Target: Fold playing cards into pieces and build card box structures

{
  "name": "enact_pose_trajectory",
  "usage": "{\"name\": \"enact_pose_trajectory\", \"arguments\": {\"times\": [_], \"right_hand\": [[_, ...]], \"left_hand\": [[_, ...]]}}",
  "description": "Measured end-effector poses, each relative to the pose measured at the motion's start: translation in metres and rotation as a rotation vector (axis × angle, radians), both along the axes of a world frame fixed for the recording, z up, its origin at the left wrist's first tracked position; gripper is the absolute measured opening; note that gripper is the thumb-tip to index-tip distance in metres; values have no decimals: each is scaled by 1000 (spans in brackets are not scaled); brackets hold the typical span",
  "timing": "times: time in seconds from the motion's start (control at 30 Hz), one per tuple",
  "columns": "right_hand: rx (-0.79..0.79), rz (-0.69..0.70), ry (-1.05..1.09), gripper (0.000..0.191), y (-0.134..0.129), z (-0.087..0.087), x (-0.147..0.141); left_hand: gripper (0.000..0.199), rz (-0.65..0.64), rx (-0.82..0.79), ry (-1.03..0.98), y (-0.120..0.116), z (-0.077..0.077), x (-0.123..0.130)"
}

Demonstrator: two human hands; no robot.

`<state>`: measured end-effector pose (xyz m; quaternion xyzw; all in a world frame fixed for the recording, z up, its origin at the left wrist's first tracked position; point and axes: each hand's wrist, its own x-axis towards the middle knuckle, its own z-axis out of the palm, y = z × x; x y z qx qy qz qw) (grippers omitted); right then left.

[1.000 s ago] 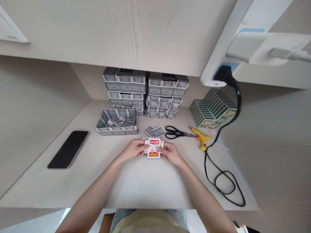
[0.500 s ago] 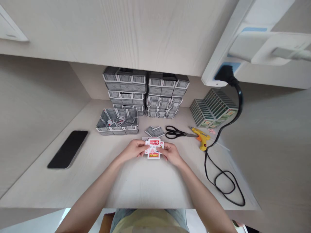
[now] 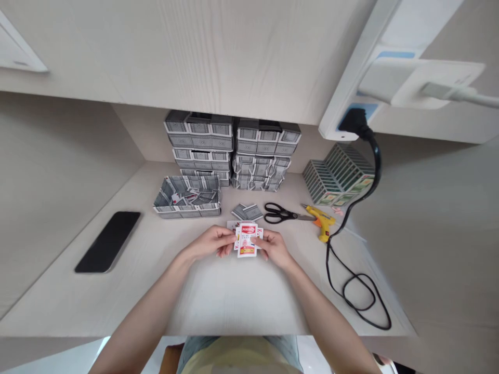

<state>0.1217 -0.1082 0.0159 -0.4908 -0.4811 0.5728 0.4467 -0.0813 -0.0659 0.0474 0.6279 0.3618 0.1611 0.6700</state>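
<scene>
Between my hands are several playing cards (image 3: 248, 248) laid crosswise. A red and white card marked POKER lies upright on top, and the ends of a king card stick out on both sides. My right hand (image 3: 276, 248) pinches the cards from the right, its thumb over the top card's face. At the left end of the crosswise card, my left hand (image 3: 212, 242) has its thumb at the very edge and its other fingers curled below. Another card (image 3: 233, 224) shows just behind them. Grey-backed loose cards (image 3: 248, 212) lie farther back on the table.
An open box made of cards (image 3: 187, 212) holds folded pieces. Stacked card boxes (image 3: 202, 140) stand behind it. Scissors (image 3: 283, 213), a yellow glue gun (image 3: 323, 222), its black cord (image 3: 366, 306) and green-edged card stacks (image 3: 339, 174) are to the right. A phone (image 3: 109, 242) lies left.
My left thumb has slid left off the card's face to its edge. The top card has tilted slightly, while my right hand keeps its hold. The view has shifted a little.
</scene>
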Motion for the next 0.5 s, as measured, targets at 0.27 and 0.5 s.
{"name": "enact_pose_trajectory", "arguments": {"times": [0.27,0.5], "right_hand": [[21,-32,-13,31,0,-8,-1],[69,-37,-61,30,-2,-6,-2]], "left_hand": [[34,26,-9,1,-3,-6,11],[35,117,-6,39,-8,-7,17]]}}
